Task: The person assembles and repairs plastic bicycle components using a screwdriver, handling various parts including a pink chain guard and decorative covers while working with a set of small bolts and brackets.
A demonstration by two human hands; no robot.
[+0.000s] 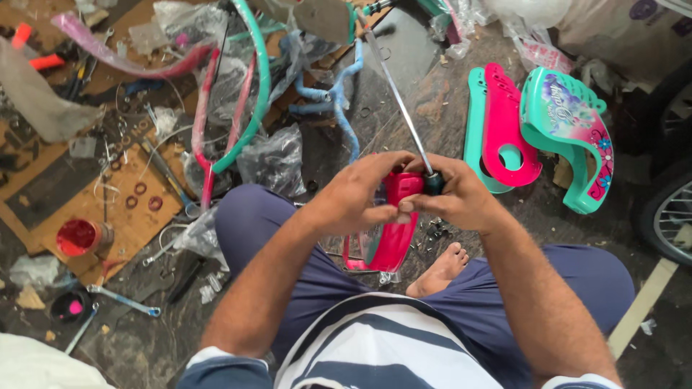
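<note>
Screwdriver (404, 101) in your right hand (461, 198), fist closed on handle; left hand (360, 194) clamps pink guard (395, 234). Fastening underway. Teal and pink covers (537, 133) far right unfitted.

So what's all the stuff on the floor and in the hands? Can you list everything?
pink plastic part: one, bright pink, held between both hands above the lap
screwdriver: one, long silver shaft with dark handle, in the right hand
chain guards: two, one teal and one pink, stacked on the floor at right
teal cover: one, teal with flower print, beside the guards
blue tubes: a few, wrapped in blue, floor at top centre
pot: one, red inside, on cardboard at left
spanner: one, silver, floor at lower left
wheel: one, black tyre, right edge
foot: one, bare, tucked under
left hand: grips the pink part
right hand: grips the screwdriver handle
</note>
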